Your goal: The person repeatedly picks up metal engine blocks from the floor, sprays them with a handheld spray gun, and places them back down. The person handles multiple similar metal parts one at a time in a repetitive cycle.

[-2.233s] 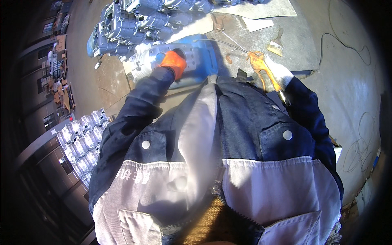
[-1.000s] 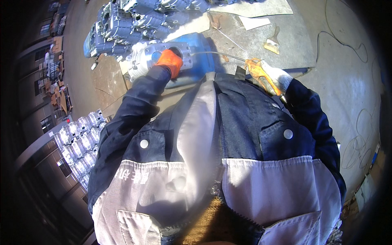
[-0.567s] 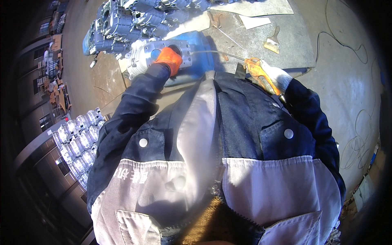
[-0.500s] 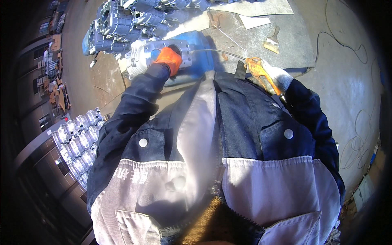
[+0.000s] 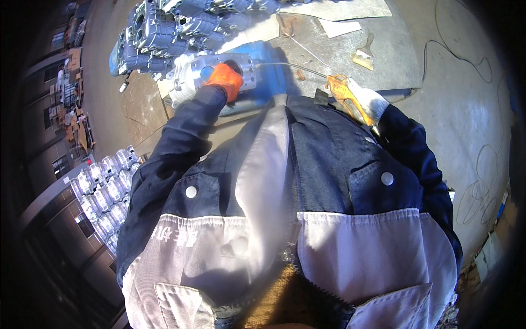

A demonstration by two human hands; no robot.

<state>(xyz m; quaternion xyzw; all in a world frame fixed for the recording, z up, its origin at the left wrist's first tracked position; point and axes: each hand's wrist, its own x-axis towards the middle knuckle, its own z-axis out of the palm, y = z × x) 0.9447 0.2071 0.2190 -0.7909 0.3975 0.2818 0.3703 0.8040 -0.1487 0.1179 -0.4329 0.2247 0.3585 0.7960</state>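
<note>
the casting [image 5: 189, 75] lies on a blue support [image 5: 270, 60] by the desk's [image 5: 393, 61] near edge, gripped by your left hand [image 5: 226, 80]. your right hand [image 5: 368, 100] clasps the gun [image 5: 346, 94], its tube [image 5: 298, 66] pointing at the casting's right end. work there looks underway; how much remains can't be told. more castings [image 5: 159, 30] are piled behind.

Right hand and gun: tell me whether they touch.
Touching: the head view shows the gloved right hand gripping the gun, no gap between.
</note>
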